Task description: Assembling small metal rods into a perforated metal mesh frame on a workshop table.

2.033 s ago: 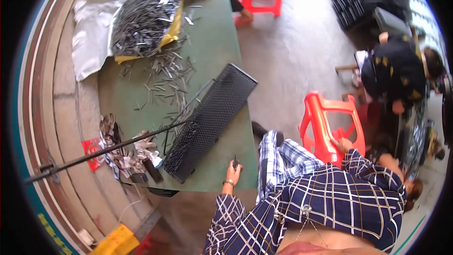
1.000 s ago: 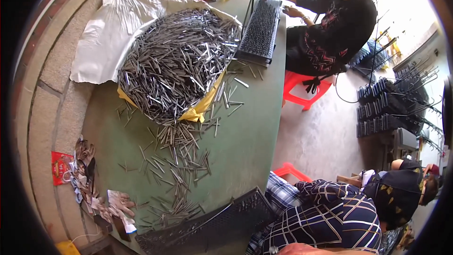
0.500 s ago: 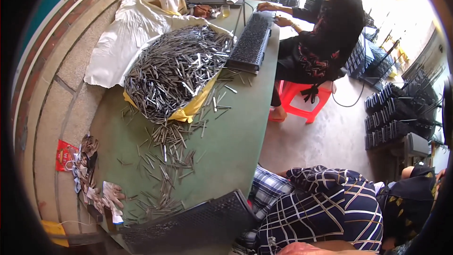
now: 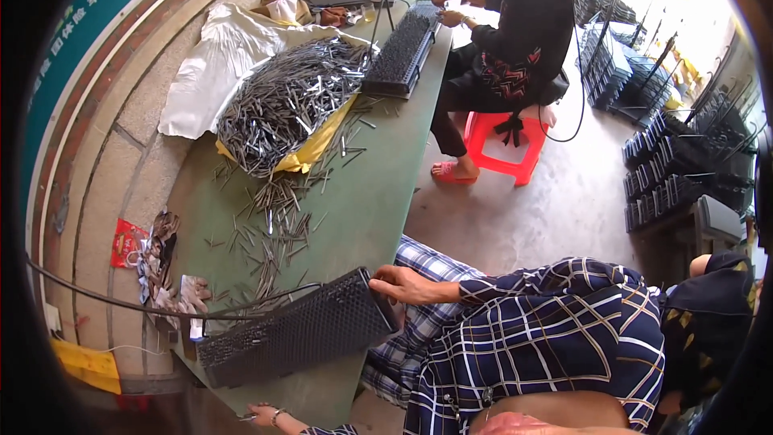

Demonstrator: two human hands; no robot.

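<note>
My right hand (image 4: 400, 284) curls over the upper right corner of a long black perforated rack (image 4: 298, 329), which stands tilted at the near end of the green table. Low in the picture my left hand (image 4: 263, 414), a bracelet at its wrist, is pinched round something small and thin that I cannot make out. It is apart from the rack, beyond its lower edge. Loose thin metal strips (image 4: 278, 234) lie scattered on the table past the rack. They trail from a big heap of metal strips (image 4: 294, 101) in an opened silvery sack with a yellow edge.
A co-worker in black (image 4: 523, 40) handles another black rack (image 4: 403, 52) at the table's far end, by a red stool (image 4: 503, 149). A dark cable (image 4: 161, 306) crosses before my rack. Dirty gloves (image 4: 192, 296) lie left. Black racks (image 4: 664, 169) are stacked right.
Both my hands have come into view, the right one on the rack's corner. The cable now hangs across the rack. The whole view has shifted, and the far scene sits farther left.
</note>
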